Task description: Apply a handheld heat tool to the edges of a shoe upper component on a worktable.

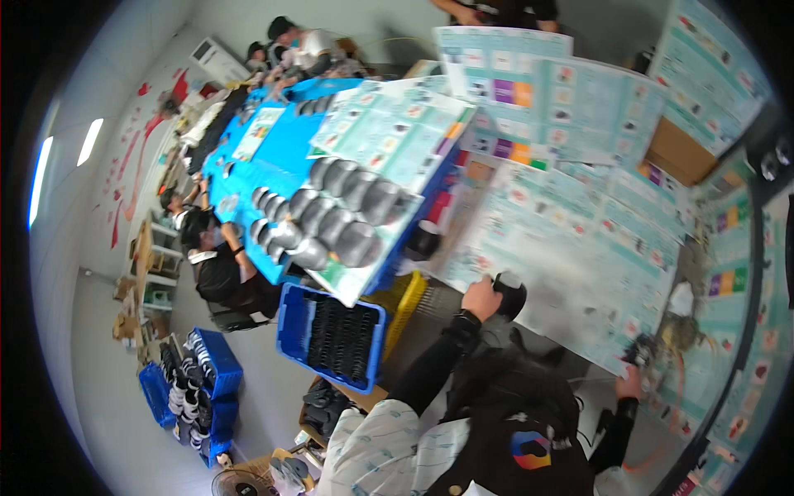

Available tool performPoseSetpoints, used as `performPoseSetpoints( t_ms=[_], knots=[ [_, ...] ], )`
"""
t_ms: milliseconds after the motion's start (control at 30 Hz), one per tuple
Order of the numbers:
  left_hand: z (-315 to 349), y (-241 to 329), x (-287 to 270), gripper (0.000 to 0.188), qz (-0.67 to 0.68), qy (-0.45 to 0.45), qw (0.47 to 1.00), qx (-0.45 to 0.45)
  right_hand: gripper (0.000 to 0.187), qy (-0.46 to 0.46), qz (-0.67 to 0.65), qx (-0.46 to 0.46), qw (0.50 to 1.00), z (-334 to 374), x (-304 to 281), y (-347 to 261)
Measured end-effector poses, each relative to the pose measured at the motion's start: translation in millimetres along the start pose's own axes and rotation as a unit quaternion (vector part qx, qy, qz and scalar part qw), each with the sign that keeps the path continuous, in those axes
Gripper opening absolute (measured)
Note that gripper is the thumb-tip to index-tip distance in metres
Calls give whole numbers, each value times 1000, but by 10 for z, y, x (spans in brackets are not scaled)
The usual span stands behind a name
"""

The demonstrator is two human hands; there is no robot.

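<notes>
My left hand is closed on the edge of a black cup-shaped piece, over the near left edge of the paper-covered work table. At the table's near right corner, my right hand is closed at a small dark object, too blurred to name. Another black cup-shaped piece stands beyond my left hand. Several similar grey-black pieces lie in rows on the sheet-covered end of the blue table to the left.
A blue crate of black ridged parts stands left of my left forearm, beside a yellow crate. Printed boards rise behind the work table. A seated person works at the blue table. More blue crates stand on the floor at left.
</notes>
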State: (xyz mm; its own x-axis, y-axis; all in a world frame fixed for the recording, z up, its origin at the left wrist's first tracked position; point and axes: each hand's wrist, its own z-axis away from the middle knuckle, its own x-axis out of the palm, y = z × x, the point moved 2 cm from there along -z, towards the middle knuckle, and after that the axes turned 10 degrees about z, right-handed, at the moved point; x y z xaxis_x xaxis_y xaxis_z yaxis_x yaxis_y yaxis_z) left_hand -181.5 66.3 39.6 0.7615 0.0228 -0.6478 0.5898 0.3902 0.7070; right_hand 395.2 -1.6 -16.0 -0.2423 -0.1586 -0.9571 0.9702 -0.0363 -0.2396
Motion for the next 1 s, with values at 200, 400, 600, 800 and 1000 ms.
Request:
performPoseSetpoints(
  t_ms=[200, 400, 600, 800, 1000],
  knots=[
    [214, 342, 1350, 37, 35, -166, 985, -26, 63, -90, 52, -46, 993, -662, 43, -256],
    [161, 1206, 2655, 45, 58, -166, 984, 27, 76, -59, 176, 47, 981, -634, -128, -33],
    [57, 1615, 3152, 46, 41, -188, 981, 35, 73, -103, 138, 50, 984, -824, 65, 352],
    [13, 1567, 3131, 46, 48, -199, 978, 32, 51, 24, -43, 35, 998, -745, -398, 307],
    [-92, 1373, 3064, 39, 163, -243, 955, -39, 35, -139, -408, 44, 901, -727, -850, -75]
  ],
)
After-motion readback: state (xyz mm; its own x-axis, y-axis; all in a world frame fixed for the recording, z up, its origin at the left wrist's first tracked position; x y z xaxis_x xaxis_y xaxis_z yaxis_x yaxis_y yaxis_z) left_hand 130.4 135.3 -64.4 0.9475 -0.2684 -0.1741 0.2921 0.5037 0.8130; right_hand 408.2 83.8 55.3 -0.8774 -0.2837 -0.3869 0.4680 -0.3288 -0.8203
